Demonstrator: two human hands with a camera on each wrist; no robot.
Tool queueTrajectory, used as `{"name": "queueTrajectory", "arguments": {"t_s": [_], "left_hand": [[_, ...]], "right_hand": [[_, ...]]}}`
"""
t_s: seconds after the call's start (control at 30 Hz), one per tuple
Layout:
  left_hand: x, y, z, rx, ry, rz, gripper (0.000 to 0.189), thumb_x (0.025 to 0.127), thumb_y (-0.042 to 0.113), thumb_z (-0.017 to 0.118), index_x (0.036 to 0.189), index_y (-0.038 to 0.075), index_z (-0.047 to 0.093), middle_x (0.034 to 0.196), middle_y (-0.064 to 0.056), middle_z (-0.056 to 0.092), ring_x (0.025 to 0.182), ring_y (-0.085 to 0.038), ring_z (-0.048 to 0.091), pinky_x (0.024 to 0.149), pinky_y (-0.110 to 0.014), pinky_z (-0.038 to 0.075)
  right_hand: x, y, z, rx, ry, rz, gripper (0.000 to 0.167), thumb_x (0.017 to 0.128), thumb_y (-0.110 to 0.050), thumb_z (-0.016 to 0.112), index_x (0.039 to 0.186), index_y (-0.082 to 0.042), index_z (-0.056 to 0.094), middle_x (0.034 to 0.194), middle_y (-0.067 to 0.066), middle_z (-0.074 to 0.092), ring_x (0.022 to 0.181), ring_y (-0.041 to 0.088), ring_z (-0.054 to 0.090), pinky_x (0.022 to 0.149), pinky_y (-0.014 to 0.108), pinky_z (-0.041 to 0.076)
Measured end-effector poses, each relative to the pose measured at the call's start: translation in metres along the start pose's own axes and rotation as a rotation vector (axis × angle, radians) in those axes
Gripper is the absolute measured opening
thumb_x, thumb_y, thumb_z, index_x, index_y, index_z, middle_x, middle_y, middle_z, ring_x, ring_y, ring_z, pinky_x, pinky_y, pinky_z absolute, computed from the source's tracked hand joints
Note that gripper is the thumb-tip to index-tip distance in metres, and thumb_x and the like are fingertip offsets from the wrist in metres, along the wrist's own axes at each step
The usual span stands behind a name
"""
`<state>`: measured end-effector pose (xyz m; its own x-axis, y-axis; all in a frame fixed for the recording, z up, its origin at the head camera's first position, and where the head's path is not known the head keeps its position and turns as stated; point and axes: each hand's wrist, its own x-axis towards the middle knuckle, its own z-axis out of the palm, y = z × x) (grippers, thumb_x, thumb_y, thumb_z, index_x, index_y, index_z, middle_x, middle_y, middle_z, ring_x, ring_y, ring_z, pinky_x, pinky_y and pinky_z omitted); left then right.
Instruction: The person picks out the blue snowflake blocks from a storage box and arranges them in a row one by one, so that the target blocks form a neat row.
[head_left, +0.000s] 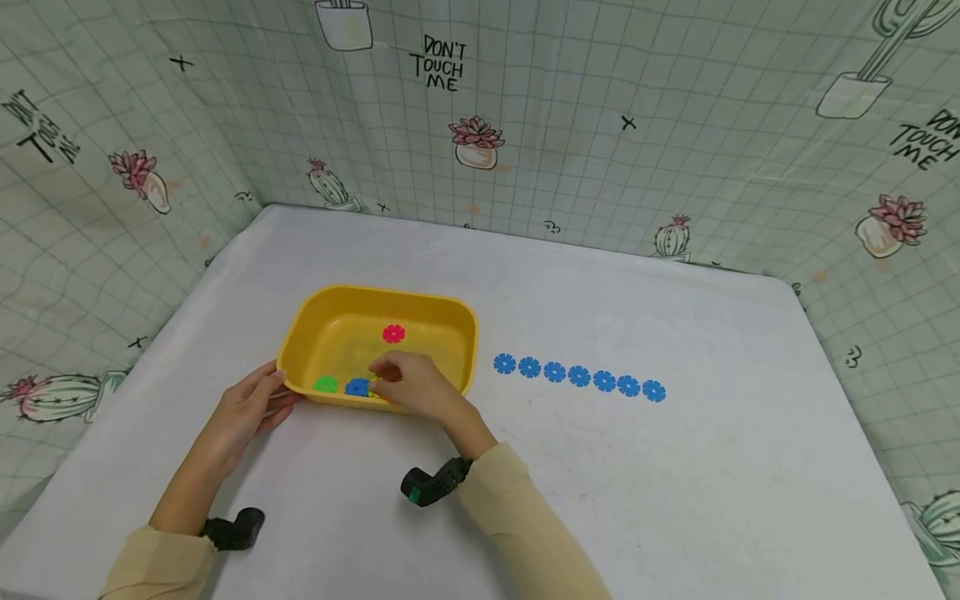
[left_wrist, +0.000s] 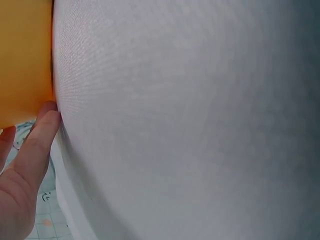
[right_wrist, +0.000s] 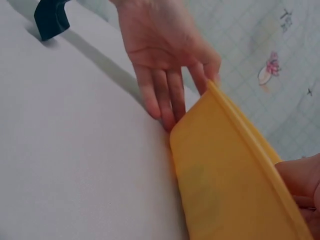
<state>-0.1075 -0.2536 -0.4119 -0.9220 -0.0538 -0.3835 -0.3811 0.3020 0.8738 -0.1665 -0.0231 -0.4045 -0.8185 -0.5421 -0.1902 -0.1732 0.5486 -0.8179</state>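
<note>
A yellow plastic basin (head_left: 401,302) stands on the white table. My left hand (head_left: 243,412) grips its near-left corner, thumb at the rim and fingers lower on the outer wall; the left hand (right_wrist: 160,45) also shows in the right wrist view. Inside the basin hovers my right hand (head_left: 416,385), its thumb and forefinger bent with a gap between them. Close to these fingertips lies a blue notched disc (head_left: 357,387), with yellow and red bits partly hidden under the hand. A green disc (head_left: 325,384) lies left of it, and a red disc (head_left: 393,333) farther back.
Right of the basin, several blue notched discs (head_left: 579,377) form a row on the white table (head_left: 675,492). Behind and beside the table hangs a pale green checked cloth (head_left: 555,75) with cactus prints. Each wrist carries a black camera (head_left: 435,483).
</note>
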Motion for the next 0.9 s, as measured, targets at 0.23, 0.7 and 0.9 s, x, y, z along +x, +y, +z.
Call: {"name": "queueTrajectory", "arguments": {"t_s": [0.23,0.7,0.9], "left_hand": [[-0.001,0.003,0.001,-0.008,0.001,0.016,0.065,0.1,0.043,0.03,0.149,0.003,0.015,0.139,-0.03,0.037,0.086,0.014,0.053,0.082,-0.011,0.05],[-0.001,0.002,0.0,-0.024,0.0,0.008,0.066,0.099,0.043,0.031,0.148,0.002,0.014,0.139,-0.03,0.037,0.086,0.013,0.055,0.082,-0.012,0.051],[-0.001,0.001,-0.001,-0.022,0.0,0.009,0.066,0.1,0.042,0.031,0.148,0.001,0.015,0.139,-0.03,0.037,0.086,0.013,0.055,0.082,-0.012,0.051]], "right_hand": [[0.017,0.002,0.002,0.019,-0.02,0.052,0.029,0.09,-0.018,0.062,0.117,-0.006,0.062,0.105,0.003,0.064,0.094,0.013,0.056,0.083,0.018,0.049],[0.039,0.003,0.009,-0.024,-0.135,0.065,0.03,0.086,-0.02,0.067,0.113,-0.008,0.064,0.081,0.0,0.055,0.074,0.011,0.047,0.064,0.014,0.041],[0.046,0.0,0.013,-0.122,-0.16,0.05,0.028,0.084,-0.02,0.069,0.11,-0.011,0.063,0.079,-0.001,0.052,0.073,0.011,0.046,0.062,0.015,0.038]]}}
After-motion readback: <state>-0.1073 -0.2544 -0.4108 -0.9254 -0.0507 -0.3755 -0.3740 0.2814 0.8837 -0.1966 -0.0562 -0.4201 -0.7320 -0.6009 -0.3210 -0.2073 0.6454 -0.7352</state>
